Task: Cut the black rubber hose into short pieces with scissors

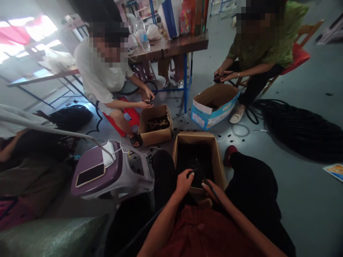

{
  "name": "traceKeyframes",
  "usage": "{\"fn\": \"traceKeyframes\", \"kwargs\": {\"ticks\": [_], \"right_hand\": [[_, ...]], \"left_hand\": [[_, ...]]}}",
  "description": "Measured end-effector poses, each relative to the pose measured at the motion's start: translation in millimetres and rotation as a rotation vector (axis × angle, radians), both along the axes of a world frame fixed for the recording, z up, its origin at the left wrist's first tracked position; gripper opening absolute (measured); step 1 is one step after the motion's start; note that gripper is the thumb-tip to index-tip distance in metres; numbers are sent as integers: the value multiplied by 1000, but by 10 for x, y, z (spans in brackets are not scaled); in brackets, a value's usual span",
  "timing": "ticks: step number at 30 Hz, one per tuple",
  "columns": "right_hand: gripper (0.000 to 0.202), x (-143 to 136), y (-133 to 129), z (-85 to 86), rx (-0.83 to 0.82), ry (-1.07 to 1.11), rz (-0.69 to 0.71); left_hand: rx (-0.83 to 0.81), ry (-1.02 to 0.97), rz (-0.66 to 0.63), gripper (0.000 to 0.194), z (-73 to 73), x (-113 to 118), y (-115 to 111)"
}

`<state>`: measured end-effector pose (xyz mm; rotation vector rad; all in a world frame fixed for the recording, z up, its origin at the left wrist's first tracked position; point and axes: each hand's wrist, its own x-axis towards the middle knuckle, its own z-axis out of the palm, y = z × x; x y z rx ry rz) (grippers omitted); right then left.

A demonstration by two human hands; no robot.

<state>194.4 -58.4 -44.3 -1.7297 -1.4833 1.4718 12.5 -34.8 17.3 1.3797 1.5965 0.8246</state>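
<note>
Over a cardboard box (219,162) between my knees, both my hands are close together. Many small dark pieces fill the box, too dark to make out singly. My left hand (184,184) is closed, pinching a short black strip (191,172) between thumb and fingers. To its right, my right hand (213,190) is closed around a long thin black strip (201,169), which sticks up past the fingers and runs back along the palm. Whether the two strips are one piece I cannot tell.
A purple stool (118,151) at my left bears a phone (90,175) and a white power strip (108,154). Two people work over a small carton (157,137) and a blue box (211,119). Black coiled tubing (302,128) lies right; a table (171,48) stands ahead.
</note>
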Motion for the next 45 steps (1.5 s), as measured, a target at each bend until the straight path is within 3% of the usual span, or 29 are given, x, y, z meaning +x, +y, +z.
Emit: {"fn": "traceKeyframes", "kwargs": {"ticks": [4, 8, 20, 26, 30, 35, 45], "right_hand": [[47, 3, 17, -167, 42, -15, 68], [53, 19, 4, -215, 37, -29, 64], [53, 61, 43, -152, 58, -11, 96], [53, 80, 88, 65, 14, -92, 155], [54, 90, 106, 101, 15, -113, 196], [52, 92, 90, 99, 67, -123, 262], [54, 21, 127, 316, 50, -86, 262]], "left_hand": [[3, 24, 15, 28, -8, -18, -11], [-2, 7, 76, 30, -20, -43, -2], [-2, -141, 248, 30, -29, -44, 93], [-88, -159, 315, 34, -100, -27, 167], [-102, -154, 279, 28, -175, 9, 201], [-82, -182, 239, 26, -145, 38, 199], [-111, -202, 155, 29, -141, 52, 166]]}}
